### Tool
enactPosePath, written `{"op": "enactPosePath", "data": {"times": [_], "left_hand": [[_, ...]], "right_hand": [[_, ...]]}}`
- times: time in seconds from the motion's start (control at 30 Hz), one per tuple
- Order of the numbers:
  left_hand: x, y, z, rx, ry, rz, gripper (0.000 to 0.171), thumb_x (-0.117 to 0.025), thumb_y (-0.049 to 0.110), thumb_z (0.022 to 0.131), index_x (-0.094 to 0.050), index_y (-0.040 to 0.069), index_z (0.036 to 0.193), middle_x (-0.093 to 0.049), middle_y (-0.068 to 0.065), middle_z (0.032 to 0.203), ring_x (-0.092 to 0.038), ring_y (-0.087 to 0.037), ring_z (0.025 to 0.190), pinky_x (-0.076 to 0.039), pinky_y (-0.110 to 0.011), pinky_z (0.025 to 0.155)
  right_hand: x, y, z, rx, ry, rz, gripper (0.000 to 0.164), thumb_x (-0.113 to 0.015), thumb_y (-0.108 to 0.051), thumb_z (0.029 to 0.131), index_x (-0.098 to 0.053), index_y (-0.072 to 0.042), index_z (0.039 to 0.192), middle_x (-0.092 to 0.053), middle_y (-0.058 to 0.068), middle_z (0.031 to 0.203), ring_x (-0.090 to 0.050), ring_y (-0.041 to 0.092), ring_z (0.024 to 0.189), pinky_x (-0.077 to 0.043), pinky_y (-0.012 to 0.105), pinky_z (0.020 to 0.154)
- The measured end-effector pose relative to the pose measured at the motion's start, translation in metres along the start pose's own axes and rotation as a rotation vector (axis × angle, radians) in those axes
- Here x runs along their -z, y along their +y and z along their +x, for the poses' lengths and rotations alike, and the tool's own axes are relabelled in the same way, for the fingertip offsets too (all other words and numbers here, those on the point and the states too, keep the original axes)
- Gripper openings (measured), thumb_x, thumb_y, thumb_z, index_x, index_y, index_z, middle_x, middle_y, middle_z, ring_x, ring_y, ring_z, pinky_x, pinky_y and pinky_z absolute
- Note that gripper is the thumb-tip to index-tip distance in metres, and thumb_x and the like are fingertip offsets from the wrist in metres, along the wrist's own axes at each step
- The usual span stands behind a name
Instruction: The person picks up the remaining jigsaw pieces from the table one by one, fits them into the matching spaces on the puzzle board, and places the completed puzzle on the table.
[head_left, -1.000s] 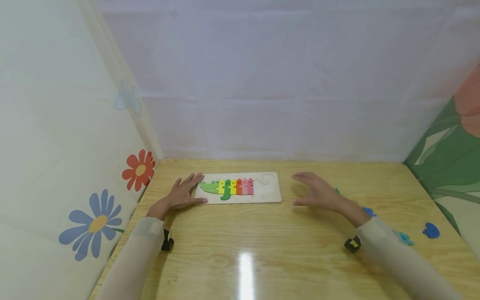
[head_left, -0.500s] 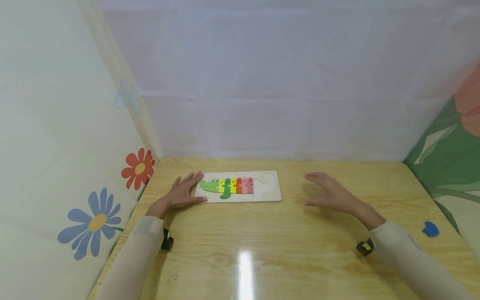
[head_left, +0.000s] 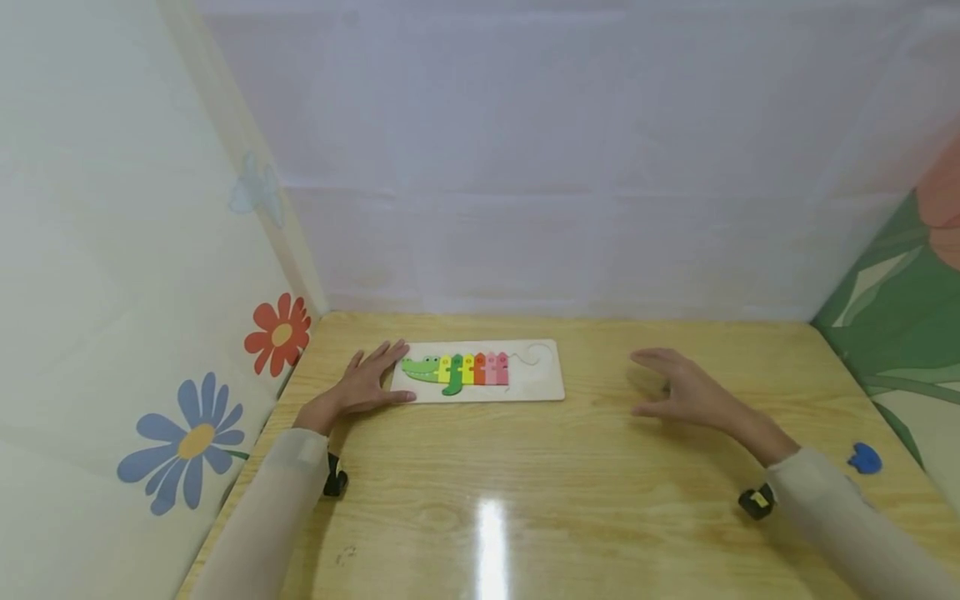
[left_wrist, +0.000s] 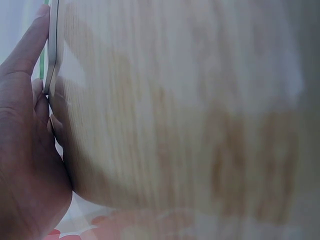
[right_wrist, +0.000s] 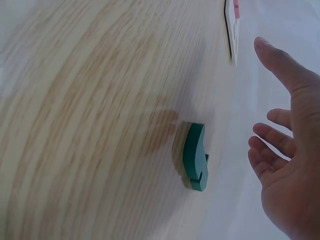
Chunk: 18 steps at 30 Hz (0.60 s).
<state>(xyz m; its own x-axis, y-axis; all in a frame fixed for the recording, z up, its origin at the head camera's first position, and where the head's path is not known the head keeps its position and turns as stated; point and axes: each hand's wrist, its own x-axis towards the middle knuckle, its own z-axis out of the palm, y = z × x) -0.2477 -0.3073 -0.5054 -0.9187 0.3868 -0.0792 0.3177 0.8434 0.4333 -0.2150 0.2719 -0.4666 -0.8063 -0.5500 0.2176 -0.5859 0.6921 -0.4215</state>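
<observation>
A pale wooden puzzle board (head_left: 542, 385) lies flat near the back of the table, with a crocodile head (head_left: 420, 370) and several coloured body pieces set in its left part. An outlined bare recess shows at its right. My left hand (head_left: 360, 387) rests on the board's left end, thumb along the near edge and straight fingers at the far corner. To the right of the board my right hand (head_left: 693, 396) hovers above the table, fingers spread and holding nothing. In the right wrist view a dark green puzzle piece (right_wrist: 194, 157) lies on the table below that hand.
A blue puzzle piece (head_left: 865, 458) lies at the table's right side. My right sleeve (head_left: 847, 508) covers part of the table there. White cloth (head_left: 562, 167) stands along the back, with flower-printed panels at the left and right.
My right hand has moved steadily right, away from the board, still spread. The right sleeve now covers blue pieces that showed earlier. The left hand and the board stay put.
</observation>
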Motion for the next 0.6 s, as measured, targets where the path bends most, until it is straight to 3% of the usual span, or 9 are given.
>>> {"op": "enactPosePath", "data": {"times": [0.6], "left_hand": [[0.001,0.001,0.000,0.010,-0.015,0.000,0.105,-0.075,0.058,0.092,-0.024,0.007,0.169,-0.020,-0.017,0.175,-0.011,-0.044,0.162,0.001,-0.070,0.125]], "right_hand": [[0.012,0.023,-0.023,-0.019,0.015,-0.009,0.090,-0.098,-0.033,0.075,-0.058,0.010,0.143,-0.057,0.033,0.146,-0.051,0.055,0.134,-0.041,0.072,0.107]]}}
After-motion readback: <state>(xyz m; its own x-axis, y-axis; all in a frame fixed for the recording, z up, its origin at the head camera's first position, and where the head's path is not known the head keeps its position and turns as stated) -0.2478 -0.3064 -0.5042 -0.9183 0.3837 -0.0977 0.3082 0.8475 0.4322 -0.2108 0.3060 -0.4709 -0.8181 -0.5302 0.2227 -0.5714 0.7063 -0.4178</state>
